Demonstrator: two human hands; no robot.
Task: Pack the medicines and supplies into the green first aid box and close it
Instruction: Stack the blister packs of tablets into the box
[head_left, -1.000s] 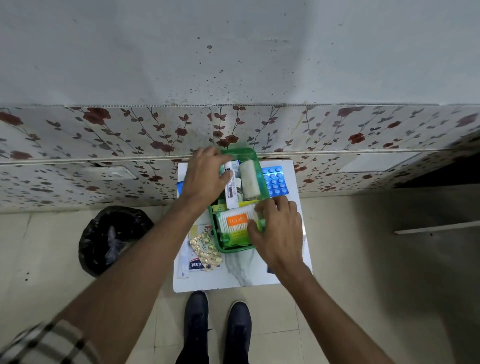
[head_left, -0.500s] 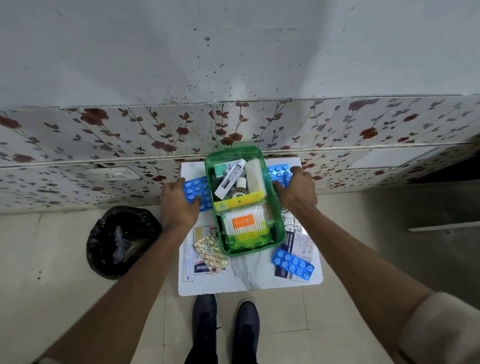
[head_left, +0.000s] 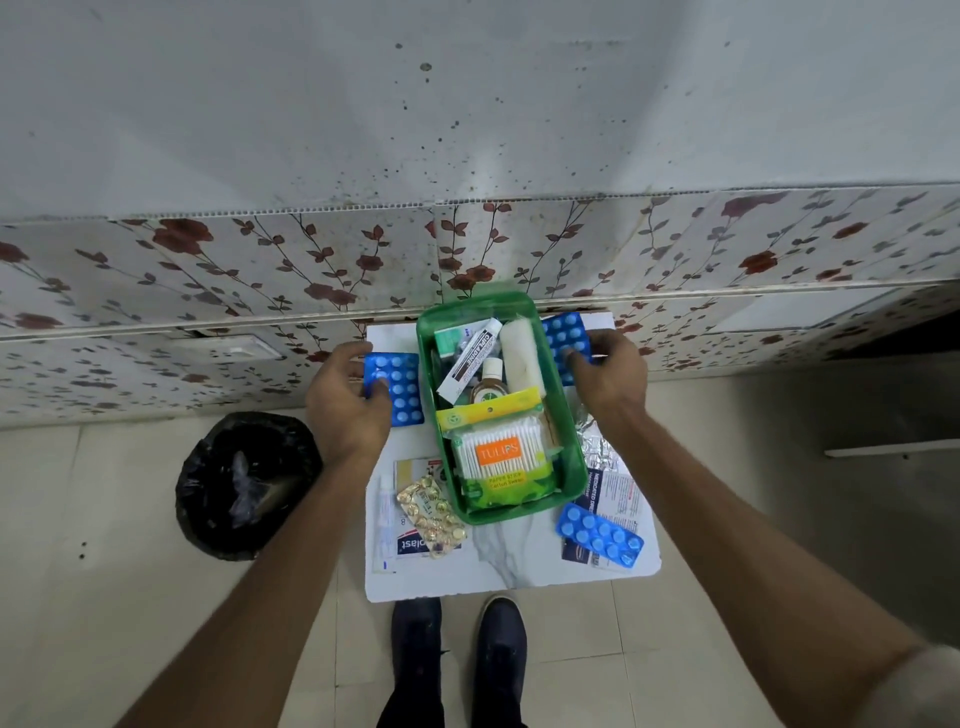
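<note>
The green first aid box (head_left: 574, 457) stands lidless on a small white table (head_left: 511, 569). Inside lie a cotton swab pack (head_left: 501, 457), a white tube box (head_left: 470, 361), a gauze roll (head_left: 521, 356) and a small bottle (head_left: 489, 382). My left hand (head_left: 345, 402) grips a blue pill strip (head_left: 400, 387) left of the box. My right hand (head_left: 610, 374) grips another blue pill strip (head_left: 563, 338) at the box's right side. A third blue strip (head_left: 600, 535), a gold pill strip (head_left: 431, 512), foil and flat sachets lie on the table.
A black-lined bin (head_left: 244, 483) stands on the floor left of the table. A floral-patterned wall panel (head_left: 260, 270) runs right behind the table. My shoes (head_left: 457, 654) are at the table's near edge.
Both hands left the inside of the box and moved outward, each onto a blue pill strip. In the last half second each hand closed its fingers on its strip.
</note>
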